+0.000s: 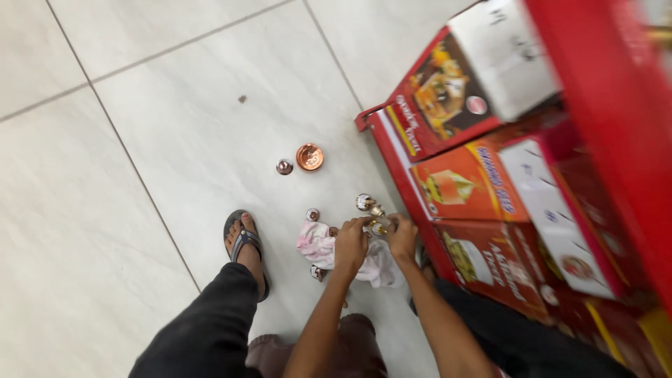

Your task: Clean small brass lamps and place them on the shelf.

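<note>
My left hand and my right hand meet low over the tiled floor, both pinched on a small brass piece between them. A white-and-pink cloth lies crumpled under and beside my left hand. Another small brass and white piece lies just beyond the hands. A small round metal piece sits left of it. Farther out lie a copper dish and a small metal cap.
Red and orange printed cartons are stacked at the right, close to my right hand. My left foot in a dark sandal rests on the pale floor tiles. A blurred red edge crosses the upper right.
</note>
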